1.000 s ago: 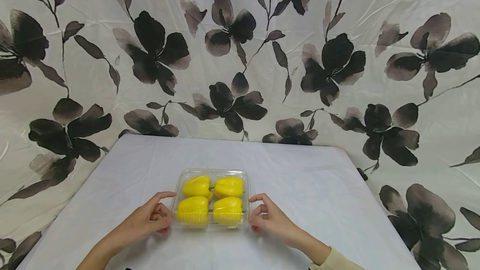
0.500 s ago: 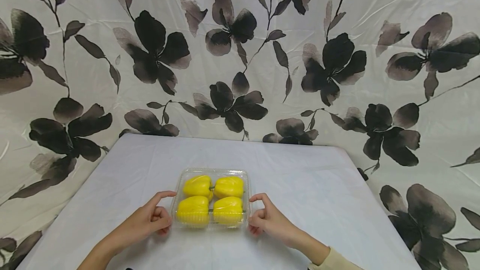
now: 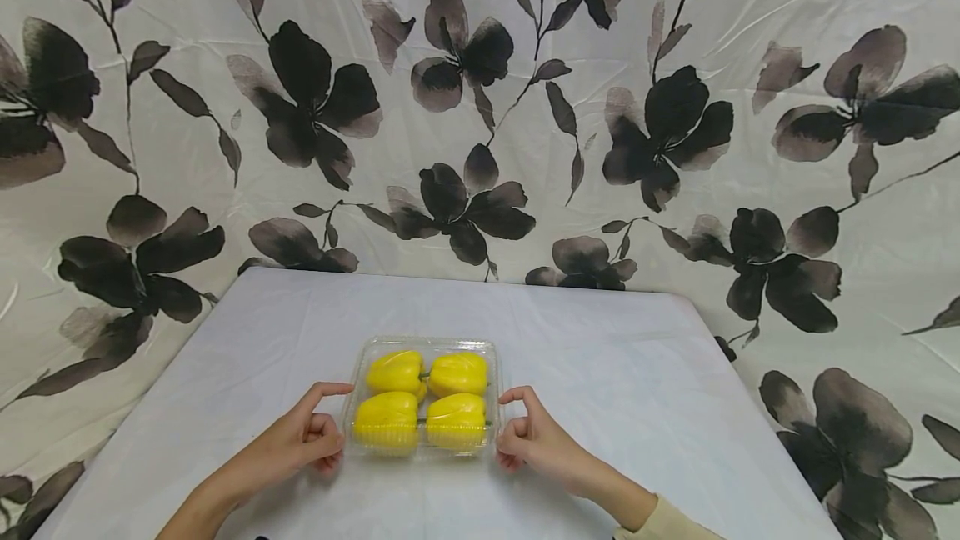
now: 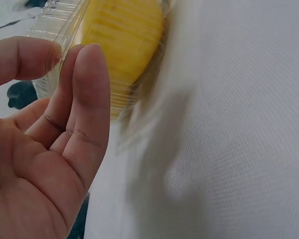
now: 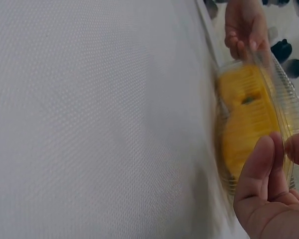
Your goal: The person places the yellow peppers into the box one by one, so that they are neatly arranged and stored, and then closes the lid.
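Note:
A clear plastic clamshell container (image 3: 423, 342) lies flat on the table with several yellow bell peppers (image 3: 457, 374) inside. My left hand (image 3: 306, 433) holds its left side, the index finger stretched along the edge and the other fingers curled. On the opposite side my right hand (image 3: 538, 442) grips the edge in much the same way. The left wrist view shows finger and thumb tips pinching at the container's rim (image 4: 72, 42), with a yellow pepper (image 4: 124, 42) behind the plastic. In the right wrist view, my right fingertips (image 5: 263, 152) meet at the rim too.
A white cloth (image 3: 592, 340) covers the table. Behind and around it hangs a pale sheet (image 3: 570, 232) printed with dark flowers. A small dark object (image 3: 261, 537) shows at the bottom edge of the head view.
The curled fingers of my right hand have drawn in slightly at the container's side since a second ago. The container and the peppers have stayed in place.

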The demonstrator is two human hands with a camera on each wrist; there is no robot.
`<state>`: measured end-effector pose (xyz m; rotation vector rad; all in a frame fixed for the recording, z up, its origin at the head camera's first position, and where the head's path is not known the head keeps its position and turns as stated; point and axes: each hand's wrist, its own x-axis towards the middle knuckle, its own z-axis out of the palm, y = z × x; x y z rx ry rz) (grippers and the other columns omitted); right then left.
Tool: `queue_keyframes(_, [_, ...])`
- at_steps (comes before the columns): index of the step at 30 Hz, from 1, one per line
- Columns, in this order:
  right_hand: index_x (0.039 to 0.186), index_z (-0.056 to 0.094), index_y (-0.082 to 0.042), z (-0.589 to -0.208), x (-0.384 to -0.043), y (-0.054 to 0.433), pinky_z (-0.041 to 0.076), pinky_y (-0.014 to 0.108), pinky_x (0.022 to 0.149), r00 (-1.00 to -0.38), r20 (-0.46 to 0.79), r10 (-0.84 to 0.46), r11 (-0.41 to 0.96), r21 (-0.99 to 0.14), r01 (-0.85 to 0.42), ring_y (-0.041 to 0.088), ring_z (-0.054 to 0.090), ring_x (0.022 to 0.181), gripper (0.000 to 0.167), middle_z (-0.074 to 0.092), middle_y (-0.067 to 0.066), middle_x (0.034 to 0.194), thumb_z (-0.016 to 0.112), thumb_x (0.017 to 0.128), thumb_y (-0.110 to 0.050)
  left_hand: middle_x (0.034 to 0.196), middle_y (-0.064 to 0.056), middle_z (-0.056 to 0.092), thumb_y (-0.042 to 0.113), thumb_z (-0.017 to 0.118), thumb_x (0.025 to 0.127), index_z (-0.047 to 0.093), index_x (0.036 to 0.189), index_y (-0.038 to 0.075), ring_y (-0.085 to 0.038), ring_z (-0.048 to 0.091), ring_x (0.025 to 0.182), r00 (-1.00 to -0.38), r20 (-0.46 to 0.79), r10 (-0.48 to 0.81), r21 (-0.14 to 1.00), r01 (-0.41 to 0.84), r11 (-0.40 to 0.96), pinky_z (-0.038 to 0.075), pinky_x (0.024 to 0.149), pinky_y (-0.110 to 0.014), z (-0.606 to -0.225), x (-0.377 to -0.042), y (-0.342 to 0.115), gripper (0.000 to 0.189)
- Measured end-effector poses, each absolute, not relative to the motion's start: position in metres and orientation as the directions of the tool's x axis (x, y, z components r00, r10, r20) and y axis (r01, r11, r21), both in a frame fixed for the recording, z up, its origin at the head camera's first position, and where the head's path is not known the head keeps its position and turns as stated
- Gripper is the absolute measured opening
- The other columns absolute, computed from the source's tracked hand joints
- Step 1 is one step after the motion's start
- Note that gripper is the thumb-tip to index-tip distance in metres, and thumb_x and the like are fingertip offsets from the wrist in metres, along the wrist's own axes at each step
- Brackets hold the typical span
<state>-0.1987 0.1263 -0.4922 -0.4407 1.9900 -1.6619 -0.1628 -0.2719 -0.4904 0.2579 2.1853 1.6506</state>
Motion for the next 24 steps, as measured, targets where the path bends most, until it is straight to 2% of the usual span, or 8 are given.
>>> queue_keyframes(14, [0.146,0.028,-0.006,-0.4902,-0.1988,0.1251,0.055,0.023,0.069,-0.816,-0.183,-0.549,0.204,-0.976,0.081,0.016,0.061,0.077,0.056,0.065,0.004,0.084,0.062,0.101,-0.003,0.090,-0.014,0.064,0.015,0.066,0.107,0.016,0.163,0.004,-0.023,0.067,0.080,-0.892,-0.173,0.417,0.968,-0.078,0.237,0.064,0.075,-0.033,-0.4889,-0.1630,-0.2742,0.075])
queue_keyframes(24, [0.147,0.028,-0.005,-0.4935,-0.1991,0.1246,0.057,0.024,0.069,-0.823,-0.166,-0.543,0.201,-0.977,0.065,0.016,0.064,0.078,0.056,0.065,0.005,0.085,0.062,0.102,-0.004,0.090,-0.013,0.064,0.014,0.065,0.106,0.017,0.164,0.004,-0.026,0.068,0.081,-0.907,-0.198,0.373,0.958,-0.098,0.270,0.065,0.076,-0.035,-0.4900,-0.1639,-0.2724,0.075])
